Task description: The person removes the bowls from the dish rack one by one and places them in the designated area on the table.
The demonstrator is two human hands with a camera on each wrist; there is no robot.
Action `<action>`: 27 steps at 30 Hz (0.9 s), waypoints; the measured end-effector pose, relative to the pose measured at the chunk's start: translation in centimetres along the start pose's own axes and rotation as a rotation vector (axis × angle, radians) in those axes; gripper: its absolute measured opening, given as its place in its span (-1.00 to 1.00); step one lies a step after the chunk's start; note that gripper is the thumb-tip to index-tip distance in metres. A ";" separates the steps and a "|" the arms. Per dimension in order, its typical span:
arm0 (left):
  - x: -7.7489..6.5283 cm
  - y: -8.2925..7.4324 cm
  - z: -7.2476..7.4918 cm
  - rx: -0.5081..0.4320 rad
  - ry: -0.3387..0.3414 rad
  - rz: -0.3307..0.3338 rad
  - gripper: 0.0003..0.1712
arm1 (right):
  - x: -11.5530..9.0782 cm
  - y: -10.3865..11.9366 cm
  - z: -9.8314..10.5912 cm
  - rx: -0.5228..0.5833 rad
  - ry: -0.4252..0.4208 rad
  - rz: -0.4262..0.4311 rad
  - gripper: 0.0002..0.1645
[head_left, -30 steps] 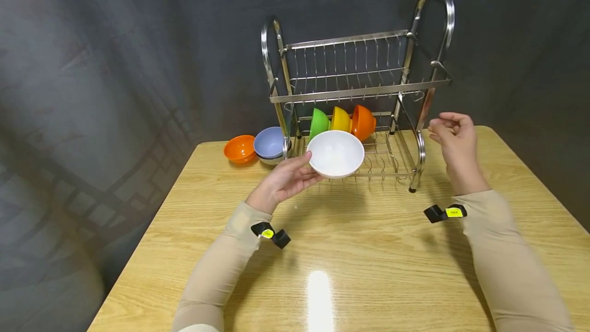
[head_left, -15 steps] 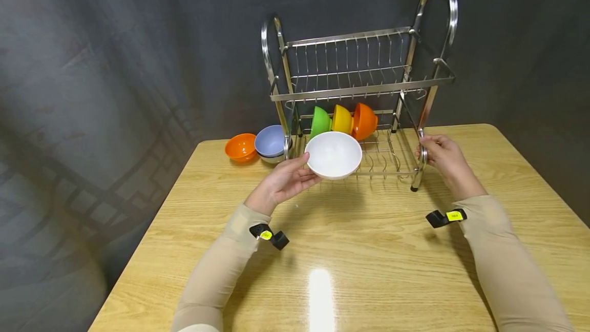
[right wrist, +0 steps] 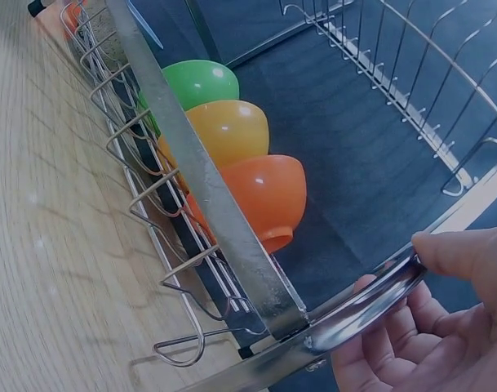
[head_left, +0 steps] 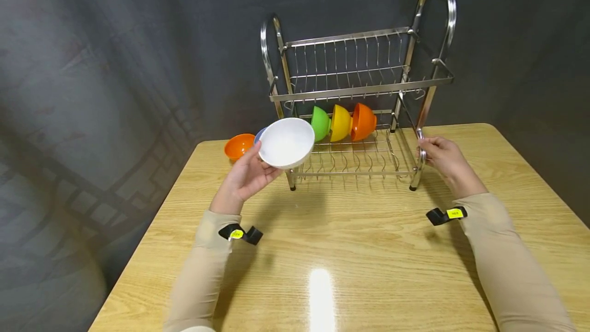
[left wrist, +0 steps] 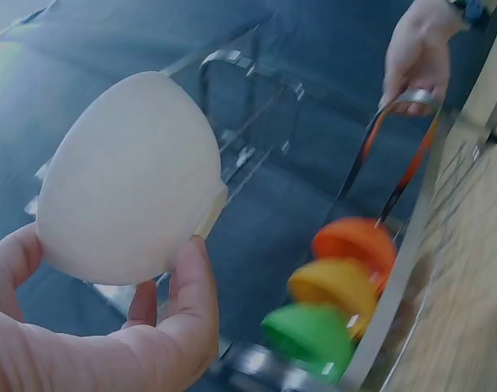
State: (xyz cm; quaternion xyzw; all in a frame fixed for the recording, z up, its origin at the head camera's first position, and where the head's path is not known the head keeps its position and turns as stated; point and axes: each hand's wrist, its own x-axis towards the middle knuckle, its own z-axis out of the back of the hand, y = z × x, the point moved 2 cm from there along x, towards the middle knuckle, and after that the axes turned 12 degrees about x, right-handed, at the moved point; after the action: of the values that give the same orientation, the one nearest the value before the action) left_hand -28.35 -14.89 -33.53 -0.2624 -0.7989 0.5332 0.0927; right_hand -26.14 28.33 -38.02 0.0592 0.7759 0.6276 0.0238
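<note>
A white bowl (head_left: 287, 142) is held up in front of the dish rack's left end, its inside toward the head camera. My left hand (head_left: 247, 177) grips it, thumb at the rim and fingers beneath; the left wrist view shows the white bowl (left wrist: 134, 180) from outside. My right hand (head_left: 444, 162) holds the right front post of the metal dish rack (head_left: 361, 88), thumb and fingers round the tube (right wrist: 370, 306). On the lower tier, green (head_left: 320, 124), yellow (head_left: 340, 123) and orange (head_left: 363, 122) bowls stand on edge in a row.
Left of the rack, another orange bowl (head_left: 238, 146) rests on the wooden table (head_left: 369, 250). A blue bowl (head_left: 259, 135) beside it is mostly hidden behind the white one. Dark curtains (head_left: 184, 40) hang close behind the rack.
My left hand has carried the white bowl leftward and slightly up, tilting it. My right hand came down onto the rack's post, then stayed there.
</note>
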 end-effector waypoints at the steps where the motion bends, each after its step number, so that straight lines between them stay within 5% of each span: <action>1: -0.4 -0.4 0.7 -0.019 -0.004 -0.013 -0.21 | 0.1 0.0 0.0 -0.008 -0.002 -0.010 -0.78; 6: -2.3 -2.1 5.0 -0.140 -0.013 -0.054 -0.34 | 0.3 0.0 -0.1 -0.035 -0.006 -0.046 -0.77; 9: -3.2 -2.8 7.6 -0.239 -0.075 -0.053 -0.36 | 0.3 0.0 -0.1 -0.017 0.001 -0.056 -0.78; 19: -3.9 -3.6 14.1 -0.615 -0.540 -0.036 -0.38 | 0.1 0.0 0.1 -0.029 0.011 -0.043 -0.75; 23: -3.3 -3.5 15.4 -0.654 -0.671 -0.034 -0.38 | 0.2 0.0 0.0 -0.093 0.012 -0.038 -0.75; 27: -1.6 -3.6 15.8 -0.510 -0.738 -0.007 -0.29 | 0.2 0.0 -0.1 -0.122 0.017 -0.033 -0.74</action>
State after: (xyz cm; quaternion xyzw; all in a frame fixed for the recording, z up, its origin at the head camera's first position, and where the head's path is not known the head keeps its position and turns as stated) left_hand -34.87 -29.48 -36.59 -0.0665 -0.8853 0.3766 -0.2646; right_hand -26.35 28.29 -37.95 0.0393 0.7372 0.6738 0.0311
